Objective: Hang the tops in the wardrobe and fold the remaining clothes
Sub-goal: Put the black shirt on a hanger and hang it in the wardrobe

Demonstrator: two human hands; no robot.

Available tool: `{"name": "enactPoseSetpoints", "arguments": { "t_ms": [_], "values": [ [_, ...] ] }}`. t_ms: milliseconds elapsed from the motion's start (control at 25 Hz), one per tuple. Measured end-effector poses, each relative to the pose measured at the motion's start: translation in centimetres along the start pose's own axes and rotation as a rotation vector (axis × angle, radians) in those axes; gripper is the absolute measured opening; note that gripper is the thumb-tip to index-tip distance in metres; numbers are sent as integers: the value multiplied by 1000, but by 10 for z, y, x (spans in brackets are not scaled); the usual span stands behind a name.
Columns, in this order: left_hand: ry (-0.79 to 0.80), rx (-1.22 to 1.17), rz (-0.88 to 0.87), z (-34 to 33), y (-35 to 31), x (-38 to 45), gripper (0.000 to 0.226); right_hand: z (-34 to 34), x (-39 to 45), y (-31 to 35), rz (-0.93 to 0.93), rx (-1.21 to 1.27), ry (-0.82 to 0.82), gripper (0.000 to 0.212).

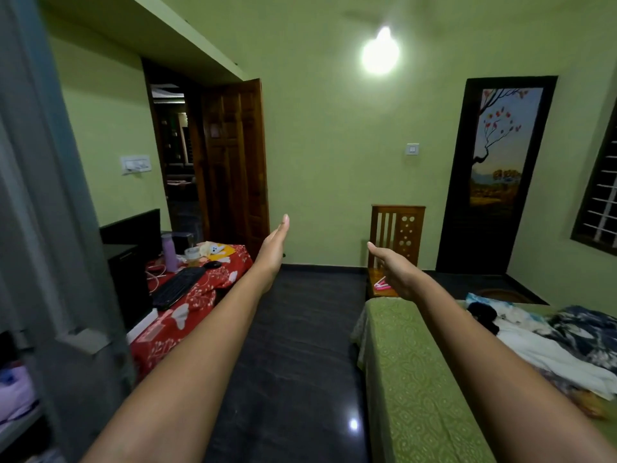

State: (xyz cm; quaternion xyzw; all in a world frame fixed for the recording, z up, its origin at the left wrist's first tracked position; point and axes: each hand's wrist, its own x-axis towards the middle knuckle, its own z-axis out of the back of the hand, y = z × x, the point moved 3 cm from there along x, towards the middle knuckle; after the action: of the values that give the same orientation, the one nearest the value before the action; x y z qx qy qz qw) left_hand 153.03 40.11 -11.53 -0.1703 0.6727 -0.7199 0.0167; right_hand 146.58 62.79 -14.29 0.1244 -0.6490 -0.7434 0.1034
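Clothes (547, 342) lie heaped at the far right of the bed (414, 379), well apart from both hands; left hand (274, 248) and right hand (395, 272) reach forward over the floor, fingers straight, holding nothing. Likely risks: the wardrobe (50, 228) door edge at far left sits close to the left arm's path, and the heap is tangled, so one pull may drag several pieces; no legible writing or brand anywhere.

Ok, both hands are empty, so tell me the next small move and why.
Probably turn right and reach the right hand down to the clothes piled on the bed. Both it and the left hand are held out open over the floor, holding nothing, and no garment has been picked up yet. The wardrobe stands at the left.
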Motion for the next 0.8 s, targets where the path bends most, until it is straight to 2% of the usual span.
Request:
{"name": "enactPoseSetpoints", "arguments": {
  "t_ms": [80,240,320,440,560,600,720,800],
  "values": [
    [-13,11,-9,5,7,57,72,7,58,14,26,-47,6,76],
    [-45,3,-46,20,2,175,68,22,177,46,90,-78,-52,73],
    [-64,-31,-55,22,11,225,65,23,232,44,100,-47,-30,76],
    [-43,-32,22,15,46,286,64,24,310,23,60,-30,-21,86],
    [-44,-22,32,11,74,351,62,33,393,9,22,-11,-34,107],
    [-52,-24,23,9,81,380,60,37,423,9,24,-17,-29,106],
    [-63,-2,-12,0,97,466,62,49,510,20,46,-36,-11,80],
    [-58,27,-9,-7,100,531,67,64,578,37,51,-66,-7,76]
  ]
}}
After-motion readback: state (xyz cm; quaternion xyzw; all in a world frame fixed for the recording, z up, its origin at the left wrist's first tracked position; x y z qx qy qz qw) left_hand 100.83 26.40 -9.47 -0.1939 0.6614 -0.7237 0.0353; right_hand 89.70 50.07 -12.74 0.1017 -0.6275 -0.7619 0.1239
